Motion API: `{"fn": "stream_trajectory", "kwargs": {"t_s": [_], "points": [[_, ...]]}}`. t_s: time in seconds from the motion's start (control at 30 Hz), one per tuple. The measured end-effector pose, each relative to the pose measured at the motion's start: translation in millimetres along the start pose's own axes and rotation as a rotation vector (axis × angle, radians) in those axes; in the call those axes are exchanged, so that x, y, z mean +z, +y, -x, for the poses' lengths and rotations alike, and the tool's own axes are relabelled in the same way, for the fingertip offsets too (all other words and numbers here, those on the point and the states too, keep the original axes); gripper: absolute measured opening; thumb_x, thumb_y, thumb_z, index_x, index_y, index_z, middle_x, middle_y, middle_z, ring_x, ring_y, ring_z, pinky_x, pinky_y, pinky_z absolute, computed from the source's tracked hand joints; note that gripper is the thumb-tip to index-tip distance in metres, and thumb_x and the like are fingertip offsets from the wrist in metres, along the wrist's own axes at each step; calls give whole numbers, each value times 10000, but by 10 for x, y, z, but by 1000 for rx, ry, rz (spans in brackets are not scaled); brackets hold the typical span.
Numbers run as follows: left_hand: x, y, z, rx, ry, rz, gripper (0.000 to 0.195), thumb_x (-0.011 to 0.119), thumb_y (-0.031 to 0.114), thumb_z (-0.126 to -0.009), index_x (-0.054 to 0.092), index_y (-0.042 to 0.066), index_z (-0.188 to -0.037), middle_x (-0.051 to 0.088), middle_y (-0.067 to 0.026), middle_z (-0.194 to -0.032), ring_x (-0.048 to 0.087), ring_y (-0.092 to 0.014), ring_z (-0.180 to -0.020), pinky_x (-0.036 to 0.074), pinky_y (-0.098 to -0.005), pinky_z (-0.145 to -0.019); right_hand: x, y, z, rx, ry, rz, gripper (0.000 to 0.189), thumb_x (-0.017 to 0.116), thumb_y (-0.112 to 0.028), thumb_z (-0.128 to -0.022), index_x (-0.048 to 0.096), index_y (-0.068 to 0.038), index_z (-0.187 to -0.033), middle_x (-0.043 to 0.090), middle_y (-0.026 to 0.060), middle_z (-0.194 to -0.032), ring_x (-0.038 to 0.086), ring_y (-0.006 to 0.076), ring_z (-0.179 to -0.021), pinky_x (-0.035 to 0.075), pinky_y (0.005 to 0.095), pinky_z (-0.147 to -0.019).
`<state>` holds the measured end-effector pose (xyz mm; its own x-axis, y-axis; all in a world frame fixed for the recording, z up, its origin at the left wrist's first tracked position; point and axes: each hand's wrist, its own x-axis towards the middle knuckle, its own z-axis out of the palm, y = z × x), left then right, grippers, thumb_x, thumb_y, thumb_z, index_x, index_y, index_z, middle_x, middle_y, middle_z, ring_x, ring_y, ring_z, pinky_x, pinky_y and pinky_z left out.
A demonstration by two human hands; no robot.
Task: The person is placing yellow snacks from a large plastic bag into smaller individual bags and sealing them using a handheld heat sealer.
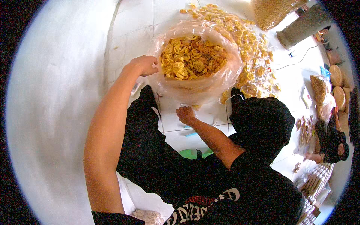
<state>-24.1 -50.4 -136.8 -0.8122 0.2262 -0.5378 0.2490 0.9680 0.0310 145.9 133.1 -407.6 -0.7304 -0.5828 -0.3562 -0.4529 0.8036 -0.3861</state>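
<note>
In front of me stands a large clear plastic bag point(202, 87), its mouth wide and full of yellow-brown fried chips point(180, 56) with darker crumbs. My left hand point(144, 66) is at the bag's left rim with fingers bent; whether they grip the plastic is unclear. Below the bag's near side, my right hand point(185, 114) is curled low over the tiled floor. Thin clear plastic and a few yellow bits point(197, 107) show beside its fingers, but what it holds is hard to make out.
Many small clear packets of chips point(250, 56) spread behind and right of the bag. Blue strips point(191, 134) and a green object point(188, 153) lie between my legs. A grey pillar point(303, 26) and white cord point(303, 57) are right. Another person point(332, 140) sits far right, near stacked packets point(316, 180).
</note>
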Motion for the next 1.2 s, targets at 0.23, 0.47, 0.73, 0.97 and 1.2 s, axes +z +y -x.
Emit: {"fn": "stream_trajectory", "kwargs": {"t_s": [0.23,0.47,0.73,0.97,1.2], "points": [[-152,207,25,20,17,-1,397,563,377,-831,580,139,-1148,595,-124,-1157,555,-285,-1076,446,-411,-906,-647,-81,83,-280,-248,-220,163,576,-158,-782,636,-70,-905,672,99,-841,664,264,-745,525,448,-649],[-326,430,-202,185,204,171,385,579,360,-842,601,83,-1109,634,-129,-1077,599,-290,-987,468,-392,-860,-1807,86,-101,-169,-593,-40,353,621,-400,-786,676,-51,-797,667,89,-660,625,202,-552,501,392,-562],[-734,914,106,358,228,919,460,658,366,-831,597,31,-1141,649,-60,-1043,614,-151,-907,497,-309,-806,-3749,540,346,-169,94,144,259,586,-312,-834,687,-80,-779,661,68,-651,627,189,-553,511,355,-594],[-685,962,-186,443,441,662,307,697,213,-803,640,13,-1028,677,-80,-971,643,-162,-856,506,-295,-799,-3974,700,203,-222,308,276,199,591,-263,-837,694,-102,-891,683,59,-720,649,167,-613,527,348,-617],[-708,922,-175,259,623,526,137,676,164,-787,699,51,-860,693,-81,-818,655,-150,-751,510,-295,-722,-4014,729,119,-211,404,-150,163,628,-208,-806,689,-84,-890,687,63,-740,665,153,-637,544,306,-606]]}}
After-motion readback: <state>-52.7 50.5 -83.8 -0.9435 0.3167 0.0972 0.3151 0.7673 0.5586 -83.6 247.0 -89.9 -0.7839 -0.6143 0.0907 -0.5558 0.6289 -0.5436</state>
